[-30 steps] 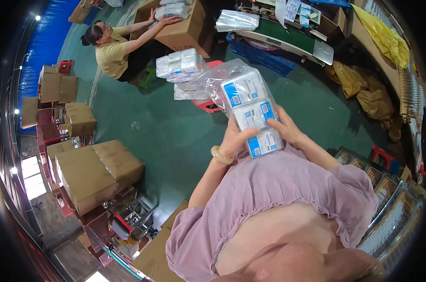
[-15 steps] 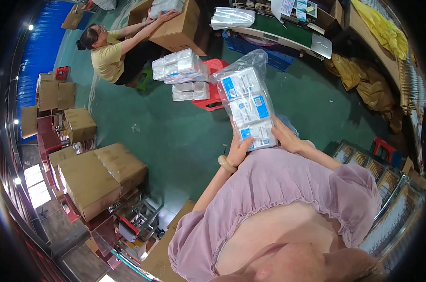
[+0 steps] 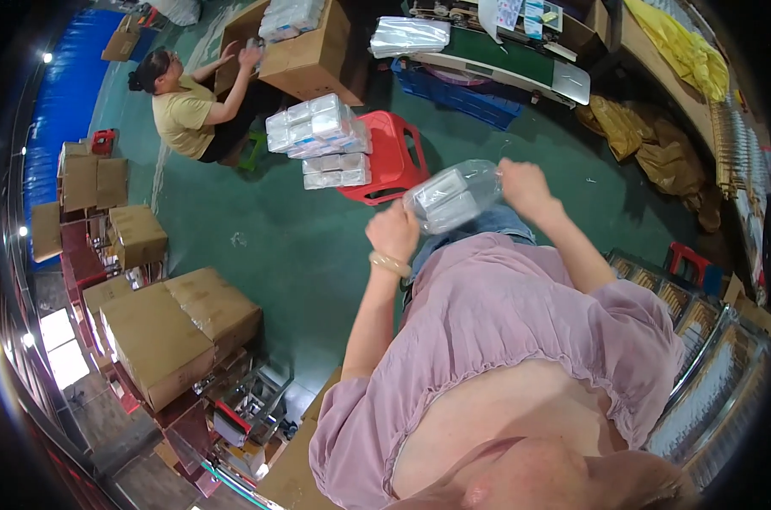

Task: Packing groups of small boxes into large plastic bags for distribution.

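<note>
A clear plastic bag (image 3: 452,197) of small white boxes hangs sideways between my hands, just above my lap and a little blurred by motion. My left hand (image 3: 394,231) is closed on the bag at its filled end. My right hand (image 3: 526,189) is closed on the loose, boxless end of the plastic, and it stretches taut between them. Beyond the bag stands a red plastic stool (image 3: 394,153). Stacked packs of white boxes (image 3: 315,127) sit at the stool's left side.
A person (image 3: 185,106) in a yellow shirt sits far left beside a large open carton (image 3: 304,64) with packs on top. A green conveyor (image 3: 504,53) lies at the back, above a blue crate (image 3: 453,95). Cartons (image 3: 160,331) stand left; trays (image 3: 700,340) stand right.
The bag has turned from upright to sideways, and my right hand has moved up to its loose end. The other person's hands have left the packs on the carton.
</note>
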The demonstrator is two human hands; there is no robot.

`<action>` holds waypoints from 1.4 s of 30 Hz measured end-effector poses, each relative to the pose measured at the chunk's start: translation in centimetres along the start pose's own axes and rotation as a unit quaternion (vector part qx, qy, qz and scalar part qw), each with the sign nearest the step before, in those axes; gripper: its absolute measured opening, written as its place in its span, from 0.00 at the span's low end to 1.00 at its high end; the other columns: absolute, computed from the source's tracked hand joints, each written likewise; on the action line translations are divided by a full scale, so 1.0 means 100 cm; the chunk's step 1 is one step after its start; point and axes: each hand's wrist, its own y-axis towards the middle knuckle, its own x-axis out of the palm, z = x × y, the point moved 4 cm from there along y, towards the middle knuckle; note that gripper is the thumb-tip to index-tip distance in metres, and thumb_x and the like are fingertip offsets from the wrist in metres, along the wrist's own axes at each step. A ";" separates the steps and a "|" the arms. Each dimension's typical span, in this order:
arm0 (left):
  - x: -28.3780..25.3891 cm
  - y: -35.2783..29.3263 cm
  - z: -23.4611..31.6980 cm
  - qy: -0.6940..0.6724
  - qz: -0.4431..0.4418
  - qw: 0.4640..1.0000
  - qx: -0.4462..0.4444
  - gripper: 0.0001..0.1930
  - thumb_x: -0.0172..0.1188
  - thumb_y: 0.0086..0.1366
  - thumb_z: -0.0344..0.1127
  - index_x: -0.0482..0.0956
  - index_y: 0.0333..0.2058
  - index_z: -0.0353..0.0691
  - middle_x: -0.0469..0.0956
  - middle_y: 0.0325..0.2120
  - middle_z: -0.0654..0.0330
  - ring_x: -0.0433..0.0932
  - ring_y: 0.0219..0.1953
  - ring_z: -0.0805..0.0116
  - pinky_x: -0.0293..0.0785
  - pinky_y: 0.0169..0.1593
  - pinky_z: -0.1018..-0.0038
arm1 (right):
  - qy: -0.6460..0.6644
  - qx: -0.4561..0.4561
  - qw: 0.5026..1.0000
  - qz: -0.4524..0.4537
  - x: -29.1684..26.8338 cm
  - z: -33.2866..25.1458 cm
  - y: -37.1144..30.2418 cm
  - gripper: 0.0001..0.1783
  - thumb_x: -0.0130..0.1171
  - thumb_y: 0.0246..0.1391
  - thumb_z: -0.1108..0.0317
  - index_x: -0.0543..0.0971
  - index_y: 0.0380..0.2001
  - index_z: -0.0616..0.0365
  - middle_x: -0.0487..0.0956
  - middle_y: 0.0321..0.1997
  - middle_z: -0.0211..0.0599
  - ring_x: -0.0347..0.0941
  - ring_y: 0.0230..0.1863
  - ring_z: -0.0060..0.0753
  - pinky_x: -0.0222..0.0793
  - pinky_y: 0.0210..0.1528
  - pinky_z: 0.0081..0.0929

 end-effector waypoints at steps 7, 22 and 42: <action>-0.014 0.115 0.045 -0.148 0.051 0.983 0.100 0.09 0.50 0.58 0.37 0.78 0.29 0.40 0.76 0.20 0.46 0.75 0.25 0.46 0.71 0.30 0.55 | 0.166 0.054 0.984 -0.025 -0.076 0.058 0.061 0.11 0.51 0.48 0.73 0.74 0.37 0.60 0.78 0.27 0.41 0.76 0.29 0.40 0.71 0.35 0.32; -0.036 0.303 0.107 -0.485 0.054 0.867 0.099 0.22 0.63 0.54 0.37 0.72 0.46 0.35 0.76 0.37 0.54 0.75 0.32 0.72 0.72 0.38 0.77 | 0.041 -0.169 0.969 0.173 -0.070 0.121 0.327 0.08 0.48 0.49 0.68 0.75 0.29 0.60 0.74 0.32 0.47 0.71 0.33 0.54 0.66 0.36 0.44; 0.057 0.118 -0.063 -0.499 0.094 0.801 -0.317 0.12 0.59 0.58 0.34 0.76 0.40 0.36 0.76 0.28 0.66 0.73 0.26 0.80 0.67 0.30 0.85 | -0.044 -0.019 0.953 0.299 -0.101 0.160 0.409 0.36 0.60 0.43 0.49 0.65 0.49 0.64 0.71 0.47 0.54 0.67 0.49 0.52 0.63 0.49 0.40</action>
